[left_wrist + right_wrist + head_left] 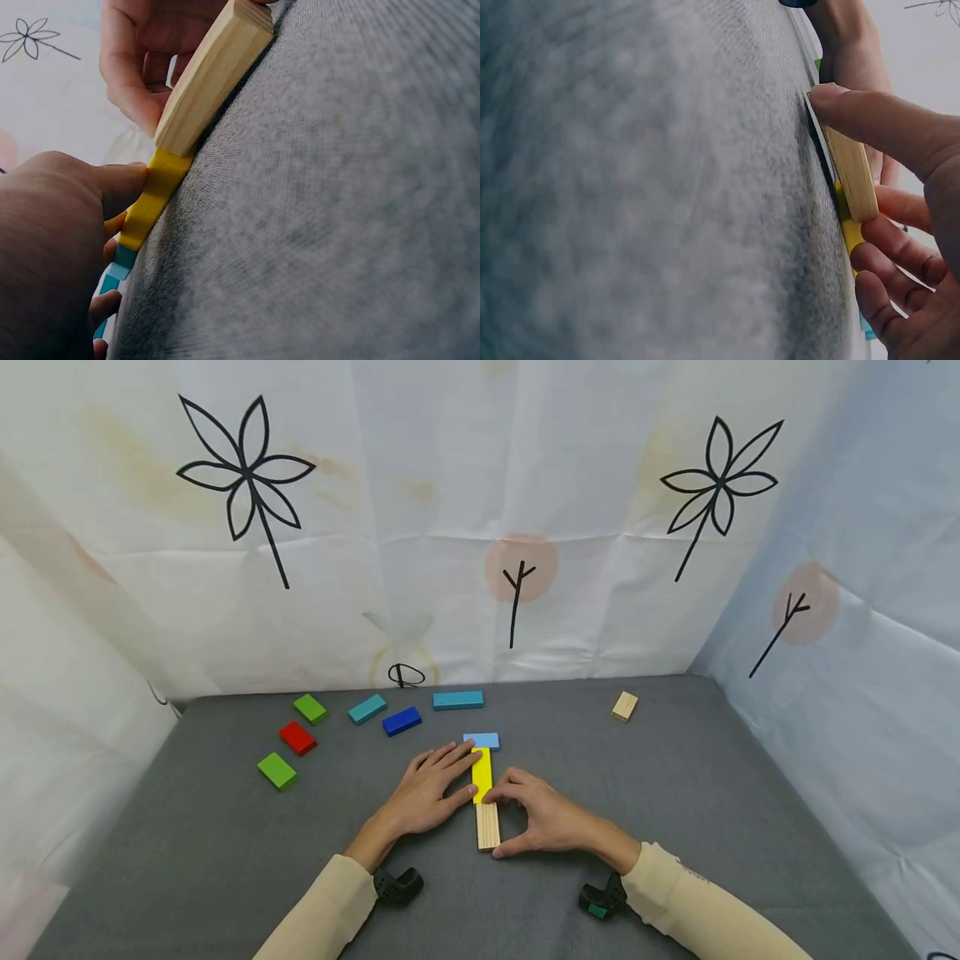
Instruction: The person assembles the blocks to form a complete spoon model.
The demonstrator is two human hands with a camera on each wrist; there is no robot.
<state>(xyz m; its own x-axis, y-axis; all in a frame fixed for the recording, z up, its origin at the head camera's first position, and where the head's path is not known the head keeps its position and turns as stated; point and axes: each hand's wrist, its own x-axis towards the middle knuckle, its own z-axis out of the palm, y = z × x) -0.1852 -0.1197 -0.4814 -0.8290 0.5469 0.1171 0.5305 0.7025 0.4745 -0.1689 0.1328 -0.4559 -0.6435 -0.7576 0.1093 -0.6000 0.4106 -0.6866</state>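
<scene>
A yellow block (483, 775) lies in line between a light blue block (486, 741) at its far end and a plain wooden block (487, 828) at its near end. My left hand (429, 792) rests beside the yellow block, fingers extended, with thumb and index fingertips on its left edge. With my right hand (546, 816) I pinch the wooden block lengthwise, thumb at its near end and index finger by the yellow one. In the left wrist view, the wooden block (214, 79) meets the end of the yellow block (159, 191).
Left of the row lie two green blocks (277, 771) and a red block (297, 738). Farther back are a dark blue block (402, 722) and two teal blocks (458, 700). Another wooden block (625, 706) sits at the back right. White curtains (420, 527) border the grey table (187, 860).
</scene>
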